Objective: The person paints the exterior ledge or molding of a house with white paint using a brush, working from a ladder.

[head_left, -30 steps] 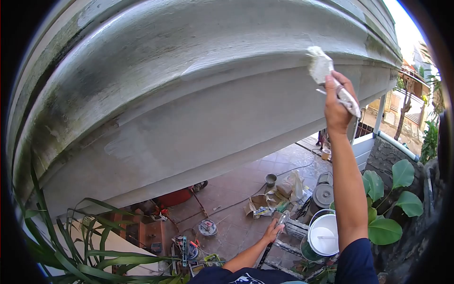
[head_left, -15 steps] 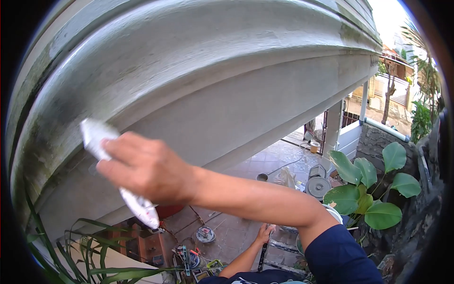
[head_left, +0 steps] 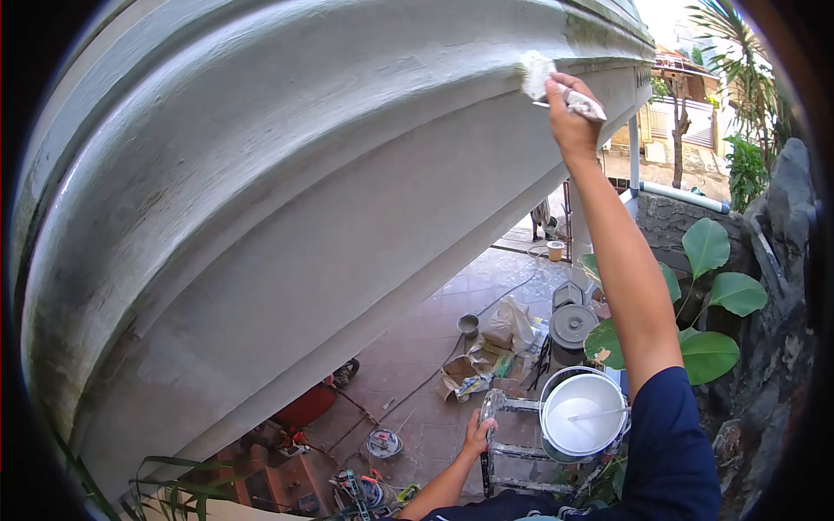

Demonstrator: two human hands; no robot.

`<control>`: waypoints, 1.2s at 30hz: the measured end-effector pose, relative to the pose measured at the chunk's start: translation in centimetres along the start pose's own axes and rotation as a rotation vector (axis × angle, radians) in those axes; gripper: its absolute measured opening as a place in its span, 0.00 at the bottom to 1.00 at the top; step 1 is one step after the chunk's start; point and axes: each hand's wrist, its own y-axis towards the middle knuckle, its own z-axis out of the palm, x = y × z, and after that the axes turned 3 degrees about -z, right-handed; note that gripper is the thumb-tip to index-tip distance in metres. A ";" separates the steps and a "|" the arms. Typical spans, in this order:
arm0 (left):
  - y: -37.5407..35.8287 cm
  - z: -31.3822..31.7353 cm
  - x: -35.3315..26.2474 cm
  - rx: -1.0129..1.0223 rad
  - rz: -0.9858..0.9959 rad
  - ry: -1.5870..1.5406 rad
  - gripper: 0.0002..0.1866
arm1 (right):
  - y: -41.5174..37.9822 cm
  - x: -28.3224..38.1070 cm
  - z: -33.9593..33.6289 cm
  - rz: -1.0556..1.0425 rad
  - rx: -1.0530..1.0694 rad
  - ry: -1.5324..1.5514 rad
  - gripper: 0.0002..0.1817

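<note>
Up at the right end of the curved moulding [head_left: 347, 95], my right hand [head_left: 578, 122] is closed round the handle of a paintbrush [head_left: 538, 76]. The white-coated bristles are at the moulding's lower edge. Far below, my left hand [head_left: 477, 434] grips the side rail of a paint-spattered ladder [head_left: 521, 452]. By the ladder's top rungs is a bucket [head_left: 556, 391] of white paint, with a pale stick resting in it. Grey and dark stained patches show on the moulding's left part.
Below on the tiled floor [head_left: 426, 339] are a lidded grey bin [head_left: 573, 326], an open cardboard box [head_left: 467, 373], a small bucket [head_left: 383, 443] and several tools. A large-leaved plant [head_left: 708, 356] and a rough rock wall [head_left: 782, 260] stand close on the right.
My right hand has swung with the paintbrush from the moulding's lower left to its far right end. The paint bucket has come into fuller view. My left hand stays on the ladder.
</note>
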 end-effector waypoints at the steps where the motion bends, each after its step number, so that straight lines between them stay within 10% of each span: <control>1: -0.1 0.1 0.1 0.004 0.005 -0.013 0.17 | 0.9 0.2 -0.4 0.022 -0.015 -0.090 0.07; 15: 0.6 0.0 2.0 -0.057 0.066 0.071 0.18 | -13.7 37.8 7.5 -0.909 0.269 0.773 0.09; 23: 0.6 0.0 0.7 -0.052 0.056 0.089 0.19 | -6.3 27.1 8.6 -1.054 0.481 0.440 0.07; 29: 0.7 0.3 1.2 -0.033 0.052 0.056 0.20 | -1.7 16.4 1.3 -0.702 0.336 -0.011 0.09; 36: 0.4 0.1 0.9 -0.063 0.036 0.083 0.22 | -6.9 26.9 8.6 -0.803 0.240 0.131 0.11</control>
